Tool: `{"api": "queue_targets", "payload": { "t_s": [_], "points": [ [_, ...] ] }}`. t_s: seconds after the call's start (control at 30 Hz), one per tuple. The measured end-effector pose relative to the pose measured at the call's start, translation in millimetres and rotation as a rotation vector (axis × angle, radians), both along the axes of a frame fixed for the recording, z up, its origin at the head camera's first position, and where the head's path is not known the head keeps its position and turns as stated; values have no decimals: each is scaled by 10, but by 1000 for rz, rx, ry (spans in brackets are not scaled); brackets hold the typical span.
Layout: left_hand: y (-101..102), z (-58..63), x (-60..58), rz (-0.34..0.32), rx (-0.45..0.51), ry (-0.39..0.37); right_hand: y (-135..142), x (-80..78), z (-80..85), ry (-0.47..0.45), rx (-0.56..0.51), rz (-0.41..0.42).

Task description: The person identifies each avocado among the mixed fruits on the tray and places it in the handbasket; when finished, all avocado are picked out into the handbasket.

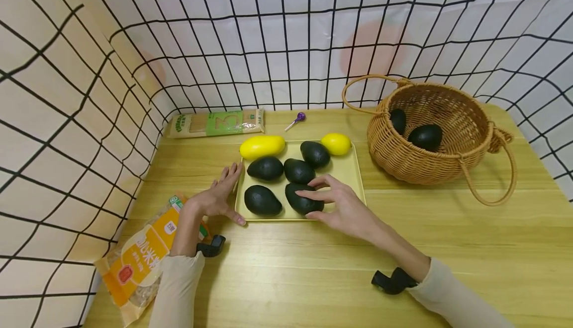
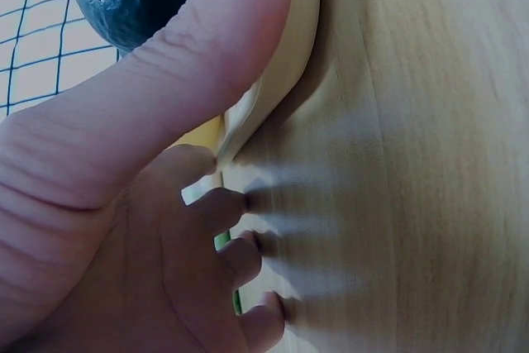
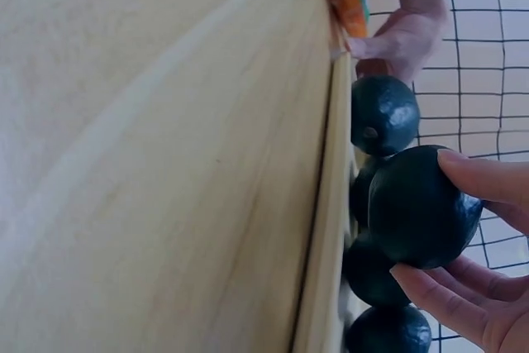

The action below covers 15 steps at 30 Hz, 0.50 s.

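Note:
A pale yellow tray [image 1: 342,174] carries several dark avocados, a lemon [image 1: 335,144] and a long yellow fruit [image 1: 262,147]. My right hand [image 1: 342,207] pinches the front right avocado [image 1: 297,200] between thumb and fingers; the right wrist view has this avocado [image 3: 421,208] large, in front of the others. At the tray's left side, my left hand [image 1: 216,200] is spread, its fingers along the edge and its thumb at the front left corner. Near that thumb lies another avocado [image 1: 261,201]. In the left wrist view the fingertips [image 2: 263,320] rest on the wooden table.
On the right stands a wicker basket [image 1: 425,166] with two avocados inside and a handle hanging toward the front. A noodle pack [image 1: 219,123] and a purple lollipop [image 1: 301,116] lie behind the tray. An orange food bag [image 1: 143,263] sits under the left forearm. Black grid panels surround the table.

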State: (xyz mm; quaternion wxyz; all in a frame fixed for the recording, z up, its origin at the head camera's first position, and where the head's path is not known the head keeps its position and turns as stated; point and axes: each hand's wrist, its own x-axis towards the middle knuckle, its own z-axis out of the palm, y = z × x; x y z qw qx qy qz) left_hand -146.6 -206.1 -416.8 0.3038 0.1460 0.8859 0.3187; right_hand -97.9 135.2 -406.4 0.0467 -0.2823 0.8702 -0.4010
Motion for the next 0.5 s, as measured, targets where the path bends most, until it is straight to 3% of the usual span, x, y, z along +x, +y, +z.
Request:
{"api": "queue_targets", "payload": {
  "t_s": [0.33,0.5],
  "points": [
    [8,0,-5,-1,-12,-6,172,-57,200,21,-46,-25],
    [5,0,-4,1,-11,-7,353,-126,368,139,-90,-53]
  ]
}}
